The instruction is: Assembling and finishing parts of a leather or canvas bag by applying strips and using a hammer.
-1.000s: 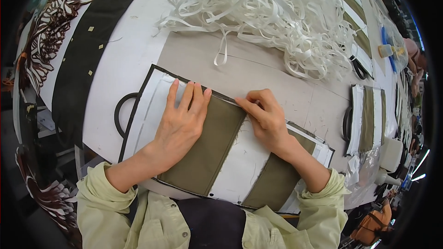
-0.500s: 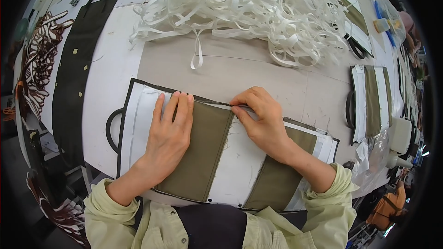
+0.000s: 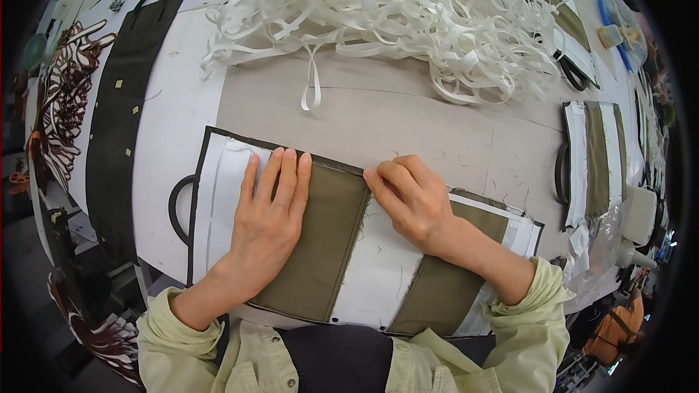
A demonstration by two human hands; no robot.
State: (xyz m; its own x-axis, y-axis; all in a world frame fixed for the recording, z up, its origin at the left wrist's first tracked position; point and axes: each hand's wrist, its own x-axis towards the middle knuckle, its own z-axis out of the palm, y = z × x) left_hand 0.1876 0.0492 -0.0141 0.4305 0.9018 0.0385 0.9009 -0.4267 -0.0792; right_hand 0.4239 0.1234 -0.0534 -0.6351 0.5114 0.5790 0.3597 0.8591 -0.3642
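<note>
right hand (image 3: 412,202) on panel (image 3: 371,269) (grip unclear)

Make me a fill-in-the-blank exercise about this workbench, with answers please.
1. Of its near and far edges, the striped fabric piece is touched by the right hand at the ____ one.
2. A black loop handle sticks out past that piece's ____ side.
3. The tangled ribbon heap is coloured ____.
4. The person at lower right wears an ____ top.

Missing words: far; left; white; orange.
</note>
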